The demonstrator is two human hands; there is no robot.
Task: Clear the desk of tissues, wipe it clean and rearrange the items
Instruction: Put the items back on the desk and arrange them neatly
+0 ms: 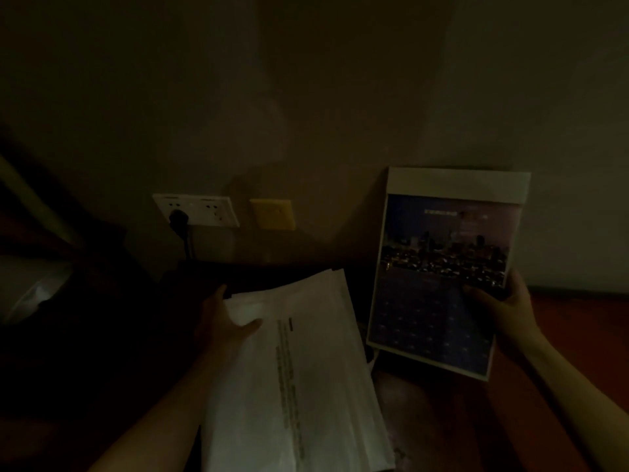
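Closest in, low and centre: thick stack of white printed paper sheets (299, 376), held up off the desk and pinched at its far left corner by the left hand (223, 323), thumb curled over the top sheet, fingers hidden behind. Just to the right, apart from the stack: flat white-bordered board with a purple night-skyline print (439, 267), tilted nearly upright, clamped at its right edge by the right hand (507, 303), fingertips wrapped onto the printed face. Under and beyond both: reddish-brown desk top (578, 321), very dim.

Judged to be in the rearranging stage. No tissues seen anywhere in view, so clearing probably done; wiping impossible to confirm in such low light. Left to do, by the look of it: setting stack and board down in tidy places.

Further back, on the wall: white double socket panel (195, 211) with a black plug (178, 218) and cord hanging toward the desk's back edge, likely in the way of anything propped there. Beside it, a small yellow wall plate (272, 213). Far left: pale shape (30, 294), too dark to identify.
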